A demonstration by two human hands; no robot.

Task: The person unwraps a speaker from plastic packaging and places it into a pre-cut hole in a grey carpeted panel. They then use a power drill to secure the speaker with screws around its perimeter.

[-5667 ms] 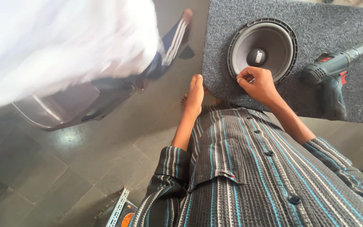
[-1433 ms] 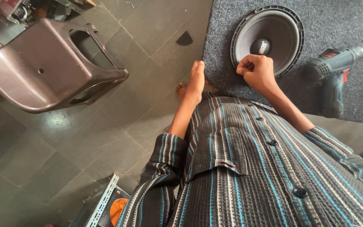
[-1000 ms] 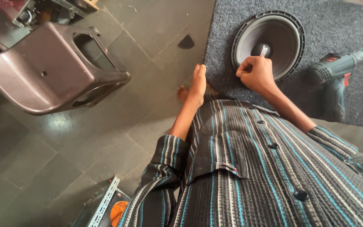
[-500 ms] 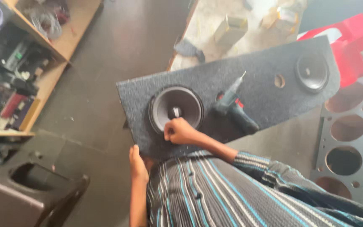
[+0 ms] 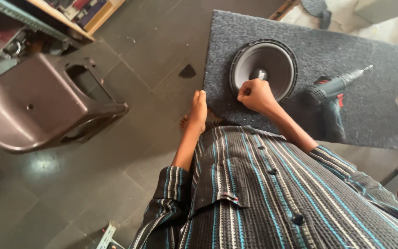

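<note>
While right hand fingers curl tight at speaker rim, drill lies beside; left hand flat.

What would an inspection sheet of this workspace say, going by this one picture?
Surface: grey carpeted board above a dark tiled floor.
Job's things: round speaker set in the board.
Clutter: cordless drill lying on the board.
Hands: right hand fisted at the speaker's rim; left hand flat at the board's edge.
Cables: nothing seen.
Surroundings: brown plastic chair, shelf at top left.
</note>
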